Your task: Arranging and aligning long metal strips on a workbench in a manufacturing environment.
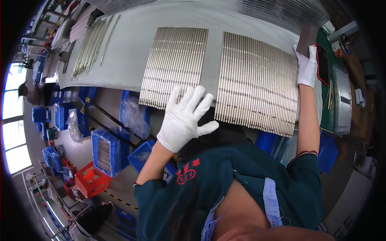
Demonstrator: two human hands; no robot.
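Observation:
Two flat groups of thin, shiny metal rods lie side by side on a pale table (124, 60), with a gap between them. My left hand (183, 120), in a white glove, is open with its fingers spread, its fingertips over the near end of the left group of rods (175, 60). Beyond the right edge of the right group of rods (257, 80), my white-gloved right hand (307, 71) is closed on the near end of a brown block (307, 38). Part of its grip is hidden.
A red-edged phone (322, 64) lies right of my right hand. Loose rods (93, 46) rest at the table's far left, and more stacked rods (285, 14) line the far edge. On the floor to the left stand blue bins (125, 150) and a red crate (91, 179).

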